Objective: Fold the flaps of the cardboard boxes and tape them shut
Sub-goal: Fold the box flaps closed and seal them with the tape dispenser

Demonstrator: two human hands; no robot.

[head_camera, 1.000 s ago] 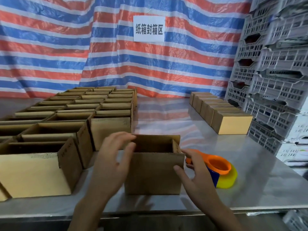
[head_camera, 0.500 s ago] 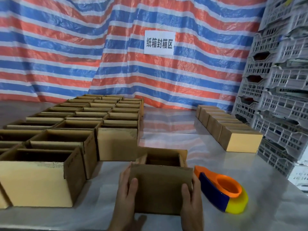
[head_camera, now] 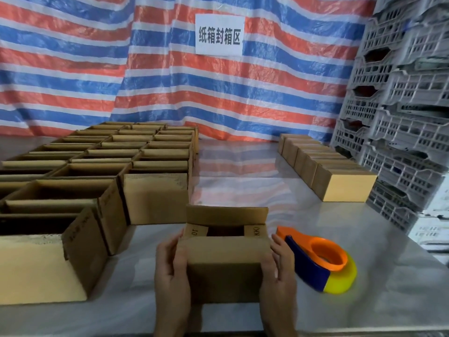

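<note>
At the near edge of the steel table [head_camera: 364, 312], the left hand [head_camera: 171, 273] and the right hand [head_camera: 279, 273] grip a small cardboard box [head_camera: 224, 280] by its two ends, with the fingers curled round its front corners. The box stands on the table. Its near flap [head_camera: 224, 249] leans in over the opening, the short side flaps [head_camera: 195, 231] lie inward, and the far flap [head_camera: 227, 215] stands up, leaving a dark gap in the middle. Only a narrow strip of table lies between the box and the person. Just right of the box, beside the right hand, lies a tape dispenser [head_camera: 320, 261] with an orange handle, a blue body and a yellow roll. Bare table spreads beyond it to the right. Left of the box there is a band of bare table, then a block of open boxes [head_camera: 97, 171] in tight rows. The nearest of them stands just behind the box's left corner. Farther back, to the right of the box, a row of closed boxes [head_camera: 335, 181] runs away beside stacked grey plastic crates [head_camera: 408, 117]. Behind the box, between these two groups, a bare lane of shiny table reaches back to a red, blue and white striped tarp [head_camera: 145, 81]. The tarp hangs like a wall and carries a white sign [head_camera: 220, 35] with dark characters.
</note>
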